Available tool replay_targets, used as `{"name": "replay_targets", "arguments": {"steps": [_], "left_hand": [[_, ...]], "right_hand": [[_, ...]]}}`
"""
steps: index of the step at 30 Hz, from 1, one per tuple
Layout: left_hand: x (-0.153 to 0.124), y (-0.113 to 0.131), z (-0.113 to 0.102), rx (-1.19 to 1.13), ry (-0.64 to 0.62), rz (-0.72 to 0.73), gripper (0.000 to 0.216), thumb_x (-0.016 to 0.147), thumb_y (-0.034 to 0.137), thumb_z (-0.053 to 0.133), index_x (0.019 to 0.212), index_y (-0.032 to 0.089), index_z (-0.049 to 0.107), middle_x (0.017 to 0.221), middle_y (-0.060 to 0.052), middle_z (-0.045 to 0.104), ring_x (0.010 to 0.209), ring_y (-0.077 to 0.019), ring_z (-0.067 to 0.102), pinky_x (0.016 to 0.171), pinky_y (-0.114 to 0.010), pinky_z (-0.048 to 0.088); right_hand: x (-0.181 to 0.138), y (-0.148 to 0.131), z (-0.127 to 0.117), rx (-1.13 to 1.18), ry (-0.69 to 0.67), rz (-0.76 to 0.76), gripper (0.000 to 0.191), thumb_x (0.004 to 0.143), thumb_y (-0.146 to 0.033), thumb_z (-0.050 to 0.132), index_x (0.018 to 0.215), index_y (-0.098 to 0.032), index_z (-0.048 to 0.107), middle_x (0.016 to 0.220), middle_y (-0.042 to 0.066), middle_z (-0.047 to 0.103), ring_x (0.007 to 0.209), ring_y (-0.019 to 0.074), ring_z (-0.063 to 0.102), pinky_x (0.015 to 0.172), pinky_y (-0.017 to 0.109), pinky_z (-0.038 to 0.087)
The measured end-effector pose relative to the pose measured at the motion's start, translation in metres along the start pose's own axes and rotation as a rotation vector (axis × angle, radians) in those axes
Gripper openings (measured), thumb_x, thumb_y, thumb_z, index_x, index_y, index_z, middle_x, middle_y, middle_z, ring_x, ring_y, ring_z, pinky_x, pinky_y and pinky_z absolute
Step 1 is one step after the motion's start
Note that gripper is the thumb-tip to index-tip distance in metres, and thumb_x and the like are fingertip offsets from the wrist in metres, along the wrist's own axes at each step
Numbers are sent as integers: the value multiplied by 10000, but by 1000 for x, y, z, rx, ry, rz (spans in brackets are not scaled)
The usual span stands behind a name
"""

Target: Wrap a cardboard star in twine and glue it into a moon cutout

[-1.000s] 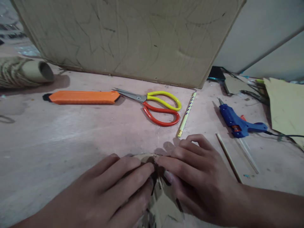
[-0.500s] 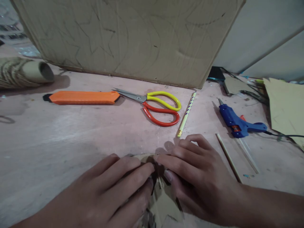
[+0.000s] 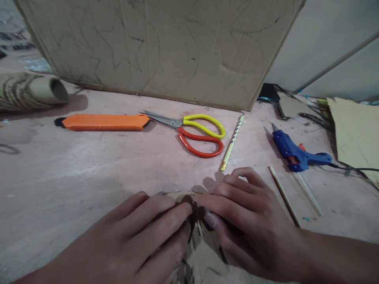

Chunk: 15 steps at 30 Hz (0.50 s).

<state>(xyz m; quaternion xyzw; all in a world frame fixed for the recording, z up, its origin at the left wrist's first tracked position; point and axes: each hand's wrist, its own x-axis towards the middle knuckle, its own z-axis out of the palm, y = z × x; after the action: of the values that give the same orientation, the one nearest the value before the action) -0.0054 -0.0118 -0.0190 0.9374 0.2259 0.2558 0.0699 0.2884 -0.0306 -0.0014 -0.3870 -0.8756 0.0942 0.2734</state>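
Observation:
A piece of cardboard [image 3: 204, 252] lies at the bottom centre, partly hidden beneath both hands. My left hand [image 3: 142, 236] closes over its left side, fingers bent inward. From the right, my right hand [image 3: 245, 221] grips the same piece between thumb and index finger, the other fingers curled above. The fingertips of the two hands almost meet at the cardboard's far end. A pale pencil with purple marks [image 3: 233, 142] lies just beyond my right hand. Scissors with yellow and red handles [image 3: 199, 136] rest farther off, beside an orange cutter [image 3: 103, 122].
A large cardboard sheet with drawn stars [image 3: 166, 51] stands at the back. On the right are a blue glue gun [image 3: 296, 152] with its cord, a thin wooden stick [image 3: 284, 195] and a yellowish sheet [image 3: 358, 138]. A twine-wrapped tube [image 3: 32, 92] lies at left.

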Motion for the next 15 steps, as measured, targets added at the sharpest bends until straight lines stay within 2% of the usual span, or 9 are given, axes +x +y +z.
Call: {"name": "replay_targets", "arguments": {"steps": [3, 6, 8, 11, 15], "left_hand": [[5, -1, -3, -43, 15, -2, 295, 1299, 288, 536, 1335, 270, 827, 1463, 18, 861, 1297, -213, 750, 1207, -380, 546], [7, -2, -6, -126, 51, -50, 305, 1222, 169, 541, 1340, 258, 808, 1400, -4, 863, 1218, -218, 769, 1160, -381, 599], [7, -2, -8, -145, 69, -62, 312, 1174, 125, 553, 1310, 247, 805, 1304, -9, 861, 1121, -218, 757, 1099, -385, 614], [5, -3, -11, -156, 75, -44, 224, 1211, 174, 592, 1213, 246, 804, 1100, 15, 831, 940, -200, 701, 947, -387, 591], [4, -5, -16, -186, -8, -38, 176, 1227, 211, 628, 1244, 257, 797, 1125, 25, 828, 1027, -186, 751, 1042, -384, 582]], "right_hand": [[1, 0, -1, 14, -2, -5, 322, 1121, -127, 623, 1418, -198, 724, 1215, 17, 901, 1015, 195, 776, 979, 420, 477], [1, 1, -1, 18, -10, -16, 344, 1110, -126, 626, 1432, -193, 727, 1218, 20, 904, 1046, 205, 785, 967, 421, 474], [1, 2, -2, 31, -4, -20, 330, 1104, -128, 629, 1416, -183, 723, 1192, 23, 896, 997, 198, 771, 951, 426, 467], [0, 1, -3, 95, 14, -8, 217, 1106, -158, 647, 1315, -179, 702, 1061, 0, 843, 881, 177, 715, 938, 428, 461], [-1, 2, -5, 103, -15, -37, 128, 1112, -232, 680, 1233, -198, 653, 999, -13, 798, 885, 187, 703, 931, 432, 477]]}}
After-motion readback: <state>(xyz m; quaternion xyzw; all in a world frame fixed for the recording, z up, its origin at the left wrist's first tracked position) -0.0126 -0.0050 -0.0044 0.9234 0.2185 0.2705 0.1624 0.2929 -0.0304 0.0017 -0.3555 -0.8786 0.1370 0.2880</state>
